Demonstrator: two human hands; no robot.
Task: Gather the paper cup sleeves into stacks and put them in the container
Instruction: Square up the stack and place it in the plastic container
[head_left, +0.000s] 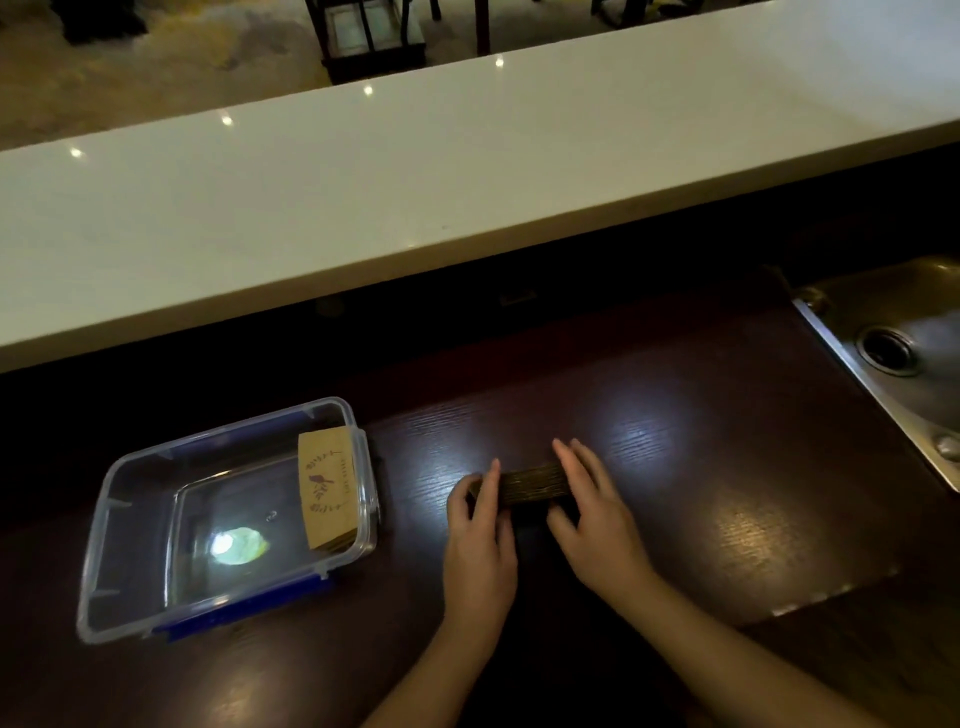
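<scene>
A stack of brown paper cup sleeves (532, 484) stands on edge on the dark wooden counter, squeezed between both hands. My left hand (480, 535) presses its left end and my right hand (597, 514) covers its right end. To the left sits a clear plastic container (130, 525) with blue clips. Inside it, another stack of printed brown sleeves (328, 491) leans against the right wall.
A raised white countertop (467, 182) runs across the back. A steel sink (893, 348) is set into the counter at the far right. Dark wooden counter (701, 457) extends between the hands and the sink. Chair legs show beyond the white top.
</scene>
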